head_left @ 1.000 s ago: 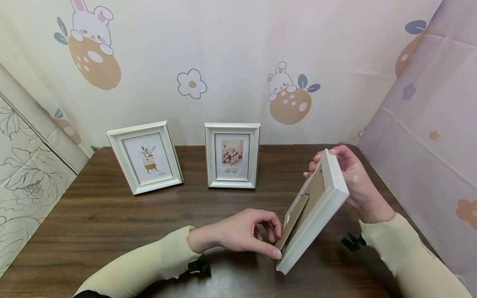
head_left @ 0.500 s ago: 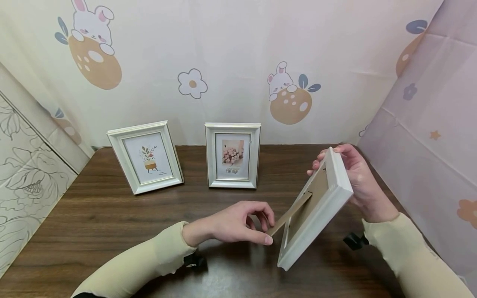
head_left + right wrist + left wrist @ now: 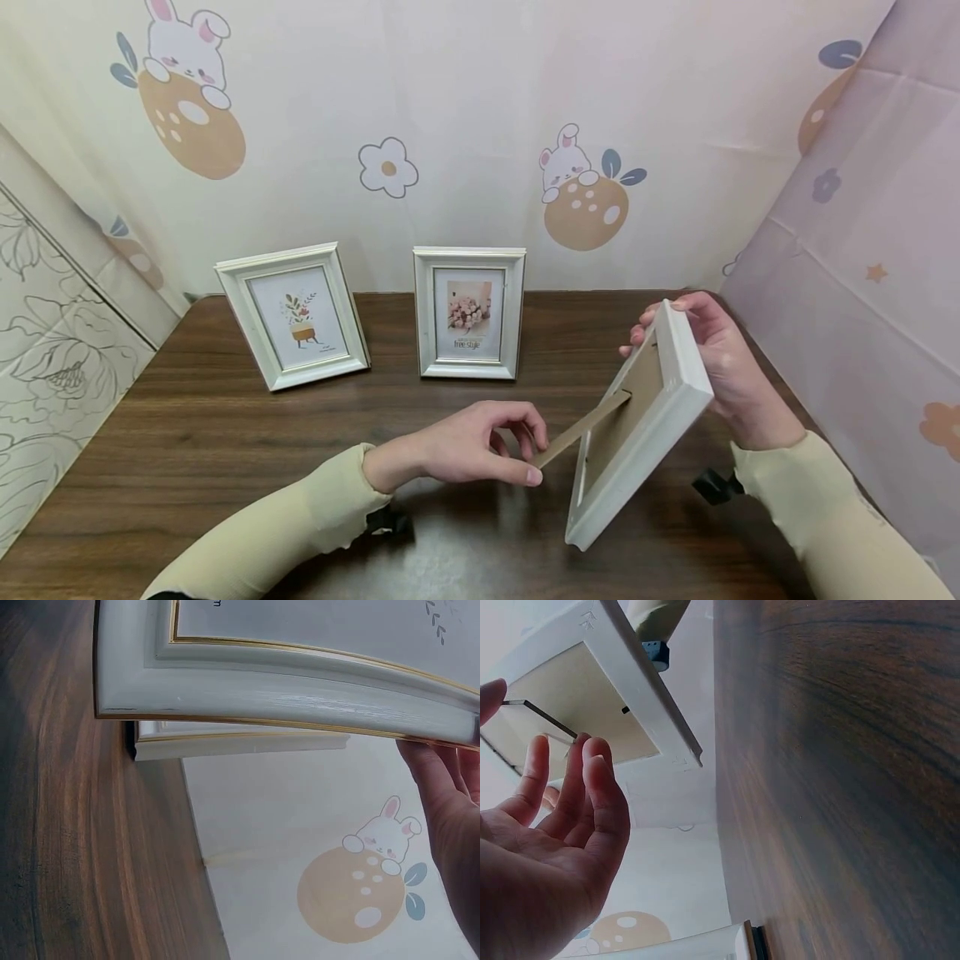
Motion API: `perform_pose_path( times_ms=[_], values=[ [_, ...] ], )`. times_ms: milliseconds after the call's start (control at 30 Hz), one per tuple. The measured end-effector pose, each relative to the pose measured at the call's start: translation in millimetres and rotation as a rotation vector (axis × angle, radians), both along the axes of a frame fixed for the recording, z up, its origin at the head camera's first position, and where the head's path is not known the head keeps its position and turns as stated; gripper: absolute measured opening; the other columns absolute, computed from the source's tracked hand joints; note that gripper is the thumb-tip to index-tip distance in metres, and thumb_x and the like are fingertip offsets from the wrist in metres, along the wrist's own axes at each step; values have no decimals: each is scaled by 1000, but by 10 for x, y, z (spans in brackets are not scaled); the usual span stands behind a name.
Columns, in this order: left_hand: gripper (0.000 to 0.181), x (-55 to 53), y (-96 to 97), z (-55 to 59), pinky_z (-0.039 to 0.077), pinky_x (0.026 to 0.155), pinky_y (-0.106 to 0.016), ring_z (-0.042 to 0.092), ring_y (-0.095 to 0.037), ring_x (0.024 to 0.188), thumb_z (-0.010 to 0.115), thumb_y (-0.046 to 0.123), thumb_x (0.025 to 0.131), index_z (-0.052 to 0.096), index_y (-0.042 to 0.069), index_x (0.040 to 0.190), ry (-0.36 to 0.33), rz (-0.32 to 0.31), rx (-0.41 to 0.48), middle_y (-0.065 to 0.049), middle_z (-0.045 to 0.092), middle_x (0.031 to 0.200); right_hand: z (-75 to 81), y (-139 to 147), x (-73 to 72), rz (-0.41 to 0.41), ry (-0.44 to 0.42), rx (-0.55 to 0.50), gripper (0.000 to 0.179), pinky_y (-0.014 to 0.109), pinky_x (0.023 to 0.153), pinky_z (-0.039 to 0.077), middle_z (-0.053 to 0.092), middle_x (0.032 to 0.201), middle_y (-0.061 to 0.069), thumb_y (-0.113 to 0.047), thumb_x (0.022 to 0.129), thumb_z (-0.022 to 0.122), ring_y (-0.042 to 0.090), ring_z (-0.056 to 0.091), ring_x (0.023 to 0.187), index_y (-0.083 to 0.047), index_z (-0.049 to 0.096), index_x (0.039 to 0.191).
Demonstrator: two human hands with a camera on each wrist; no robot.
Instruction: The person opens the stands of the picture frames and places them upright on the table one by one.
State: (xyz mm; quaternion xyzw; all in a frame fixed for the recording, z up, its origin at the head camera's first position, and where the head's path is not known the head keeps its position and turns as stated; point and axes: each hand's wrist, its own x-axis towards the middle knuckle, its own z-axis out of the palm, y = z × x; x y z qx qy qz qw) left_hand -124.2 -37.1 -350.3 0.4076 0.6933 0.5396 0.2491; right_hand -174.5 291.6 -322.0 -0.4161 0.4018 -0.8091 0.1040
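A white photo frame (image 3: 648, 457) is held tilted above the table at the right, its brown back towards the head camera. My right hand (image 3: 723, 367) grips its upper end. The frame's easel stand (image 3: 581, 429) is swung out from the backing, and my left hand (image 3: 472, 446) pinches its free end between thumb and fingers. In the left wrist view the fingers (image 3: 604, 780) and stand show before the frame's back (image 3: 634, 690). The right wrist view shows the gold-lined front (image 3: 262, 690); most of the right hand is out of sight there.
Two similar photo frames stand at the back of the dark wood table (image 3: 225, 467): one with a plant print (image 3: 318, 372) at the left, one with a flower print (image 3: 468, 369) in the middle. A patterned curtain (image 3: 465, 75) hangs behind and along the right.
My left hand has drawn the easel stand away from the frame's back, moving left and slightly up. The frame in my right hand has shifted slightly right.
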Motion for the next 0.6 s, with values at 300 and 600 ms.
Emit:
perform_pose_path(
  times_ms=[300,600],
  values=[
    [24,-18,-26,11,51,69,-23,59,-12,91,76,19,86,62,13,104,6,2,-8,2,62,94,-21,2,5,38,-8,-19,42,61,97,45,56,126,27,25,94,37,43,59,106,2,52,126],
    [24,-21,-33,7,50,68,-22,59,-11,91,76,19,86,62,12,104,-13,2,-14,2,61,95,-20,12,7,38,13,16,43,59,97,46,56,127,26,25,94,37,42,59,108,1,52,126]
  ],
)
